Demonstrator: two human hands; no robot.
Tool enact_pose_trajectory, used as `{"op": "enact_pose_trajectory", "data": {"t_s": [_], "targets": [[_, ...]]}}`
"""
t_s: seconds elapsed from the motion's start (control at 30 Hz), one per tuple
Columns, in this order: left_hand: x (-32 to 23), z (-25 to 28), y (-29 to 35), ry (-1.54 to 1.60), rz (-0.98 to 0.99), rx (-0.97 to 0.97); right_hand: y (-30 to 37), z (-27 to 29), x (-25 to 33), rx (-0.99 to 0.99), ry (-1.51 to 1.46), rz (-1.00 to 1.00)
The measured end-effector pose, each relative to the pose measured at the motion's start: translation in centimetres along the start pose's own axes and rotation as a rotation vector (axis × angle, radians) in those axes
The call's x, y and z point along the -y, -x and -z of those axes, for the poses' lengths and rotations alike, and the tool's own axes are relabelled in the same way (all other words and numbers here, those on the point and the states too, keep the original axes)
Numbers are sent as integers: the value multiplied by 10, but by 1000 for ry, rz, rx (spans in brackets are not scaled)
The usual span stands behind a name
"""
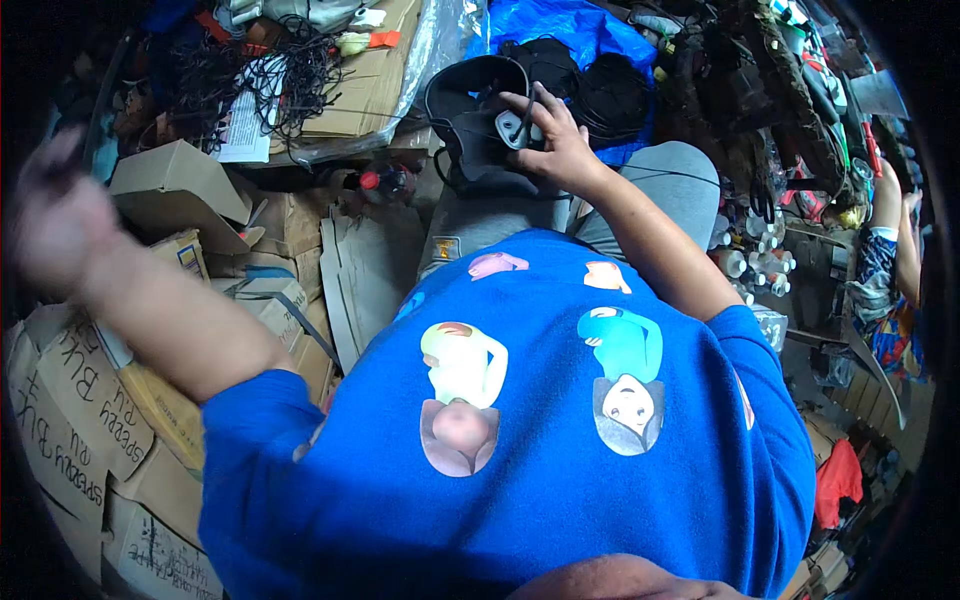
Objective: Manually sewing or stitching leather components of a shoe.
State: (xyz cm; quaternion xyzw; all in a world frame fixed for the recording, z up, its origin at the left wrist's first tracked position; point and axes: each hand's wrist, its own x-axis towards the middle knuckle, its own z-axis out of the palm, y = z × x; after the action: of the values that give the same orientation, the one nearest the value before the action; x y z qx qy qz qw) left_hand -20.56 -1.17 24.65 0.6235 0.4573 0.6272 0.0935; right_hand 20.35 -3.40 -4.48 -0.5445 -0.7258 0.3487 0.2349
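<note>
Across my lap lies a black, hollow, curved piece (478, 150), shoe-like in shape, though its exact kind is unclear. A pale block with a hole (510, 129) shows inside its opening. My right hand (560, 148) is at its right side, fingers bent around a thin dark tool (529, 112) that points down toward the pale block. A fine black thread runs off to the right beneath my wrist. Far to the left, raised above the boxes, my left hand (65, 215) is smeared by motion, so its fingers cannot be made out.
Cardboard boxes (75, 420) are stacked at left, with an open carton (180, 185) above. Tangled black cords (285, 85) lie on cardboard ahead. Black round bundles (612, 98) rest on blue plastic. A red-capped bottle (385, 182) stands beyond my knees; small bottles (765, 265) and another person's arm (888, 200) are at right.
</note>
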Motion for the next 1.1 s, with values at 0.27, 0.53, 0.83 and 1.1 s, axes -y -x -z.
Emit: {"op": "enact_pose_trajectory", "data": {"t_s": [0.27,0.53,0.83,1.1], "targets": [[49,-209,188,-323,113,938,44,13,-17,0,-250,-47],[87,-241,200,-163,444,1059,84,131,-59,-406,517,-293],[95,-242,193,-90,481,1175,131,234,-135,-1002,-1272,-190],[106,-237,189,62,536,1228,184,302,-190,-1187,-1403,-93]]}}
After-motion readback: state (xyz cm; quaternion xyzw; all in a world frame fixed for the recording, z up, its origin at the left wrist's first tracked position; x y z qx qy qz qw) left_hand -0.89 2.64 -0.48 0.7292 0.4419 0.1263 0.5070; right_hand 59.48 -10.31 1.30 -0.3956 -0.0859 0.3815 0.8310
